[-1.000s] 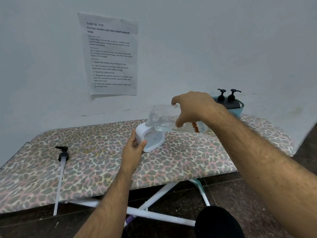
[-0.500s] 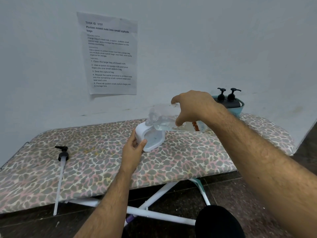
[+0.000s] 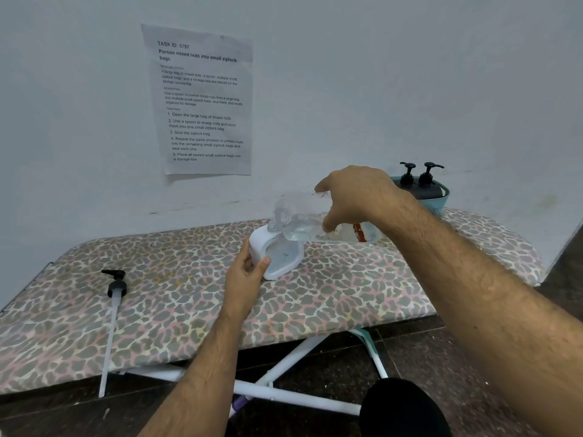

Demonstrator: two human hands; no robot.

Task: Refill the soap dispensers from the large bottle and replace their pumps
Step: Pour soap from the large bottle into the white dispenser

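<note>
The right hand (image 3: 353, 197) grips the large clear bottle (image 3: 315, 220), tipped nearly level with its mouth over the opening of the white dispenser (image 3: 277, 253), which stands mid-surface. The left hand (image 3: 247, 272) curls round the dispenser's near left side, steadying it. To pour well, the mouth should stay right over the opening, the tilt should rise slowly, and the left hand should hold firm, since the padded surface (image 3: 347, 285) is probably soft. The removed pump (image 3: 115, 287) lies far left, ready to refit. Two pumped dispensers sit in the teal basket (image 3: 443, 198), far right.
</note>
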